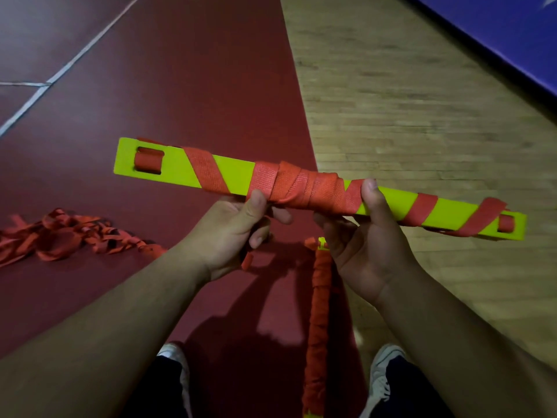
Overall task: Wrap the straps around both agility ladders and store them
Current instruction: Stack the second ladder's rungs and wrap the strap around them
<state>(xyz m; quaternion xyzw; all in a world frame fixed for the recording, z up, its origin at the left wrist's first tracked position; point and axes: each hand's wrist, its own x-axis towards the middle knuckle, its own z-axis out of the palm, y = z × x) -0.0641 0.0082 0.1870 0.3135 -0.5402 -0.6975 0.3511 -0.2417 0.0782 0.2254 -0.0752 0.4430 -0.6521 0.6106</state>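
Note:
I hold a stack of yellow-green ladder rungs (pixel 238 173) level in front of me, with a red strap (pixel 304 185) wound around it, thickest at the middle. My left hand (pixel 229 233) grips the bundle from below at the wound middle, thumb on top. To its right, my right hand (pixel 367 245) grips the bundle too, thumb pressing on the strap. A second ladder bundle (pixel 319 321), fully wrapped in red strap, lies on the floor between my feet. Its far end is hidden behind my right hand.
A loose heap of red strap (pixel 66 233) lies on the dark red floor at the left. Wooden flooring (pixel 422 116) fills the right side, with a blue mat (pixel 506 34) at the top right. My two shoes (pixel 382 375) show at the bottom.

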